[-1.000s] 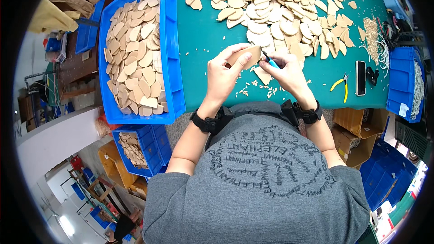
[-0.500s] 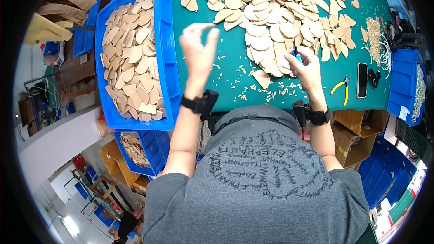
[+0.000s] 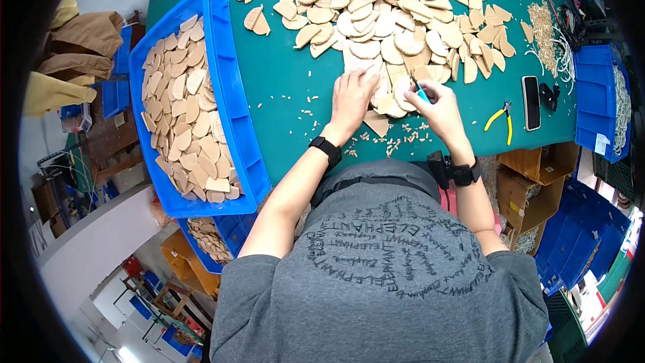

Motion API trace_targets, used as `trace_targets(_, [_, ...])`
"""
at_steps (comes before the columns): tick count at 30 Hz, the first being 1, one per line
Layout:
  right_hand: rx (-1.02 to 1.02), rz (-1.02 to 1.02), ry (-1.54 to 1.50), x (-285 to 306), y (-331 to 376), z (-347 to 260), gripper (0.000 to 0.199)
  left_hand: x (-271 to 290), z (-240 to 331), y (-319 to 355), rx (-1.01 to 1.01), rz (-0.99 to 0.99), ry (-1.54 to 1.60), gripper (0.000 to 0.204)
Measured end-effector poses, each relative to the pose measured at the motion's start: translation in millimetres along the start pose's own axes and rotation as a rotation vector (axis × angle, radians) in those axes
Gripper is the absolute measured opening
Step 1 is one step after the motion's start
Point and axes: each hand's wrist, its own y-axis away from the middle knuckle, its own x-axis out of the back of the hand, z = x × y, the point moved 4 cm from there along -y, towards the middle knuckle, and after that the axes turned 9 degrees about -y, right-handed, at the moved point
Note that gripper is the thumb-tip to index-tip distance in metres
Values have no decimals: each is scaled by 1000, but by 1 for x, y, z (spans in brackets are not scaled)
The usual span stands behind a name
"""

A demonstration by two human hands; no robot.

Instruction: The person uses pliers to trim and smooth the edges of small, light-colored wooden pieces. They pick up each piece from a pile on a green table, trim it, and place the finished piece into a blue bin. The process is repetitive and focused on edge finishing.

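Flat, pale wooden heart-shaped pieces (image 3: 396, 33), heaped in a big pile on the green table (image 3: 282, 87). Left hand (image 3: 353, 97) flat on the near edge of that pile, fingers a little spread, pressing down on a piece. Right hand (image 3: 440, 109) just beside it, fingers curled and pinching a small blue-handled tool (image 3: 420, 91), tip down on the pieces. Black bands on both wrists. Tiny wood chips (image 3: 403, 140) scattered on the table near the hands. Big blue plastic bin (image 3: 232, 107) well to the left, full of more of the same wooden pieces. Yellow-handled pliers (image 3: 500, 119) to the right of the right hand, near a black phone (image 3: 531, 102). Smaller blue bin (image 3: 594, 101) at the far right edge. Heap of pale string (image 3: 547, 40) near the top right.
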Motion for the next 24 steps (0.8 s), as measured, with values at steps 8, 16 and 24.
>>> trace_targets(8, [41, -150, 247, -17, 5, -1, 36, 24, -14, 7, 589, -222, 1162, 29])
trace_targets(16, [146, -274, 212, -17, 17, -26, 38, 98, 22, 16, 629, -250, 1236, 28])
trace_targets(24, [174, -355, 142, -2, 27, -30, 35, 112, 47, 29, 690, -231, 1149, 32])
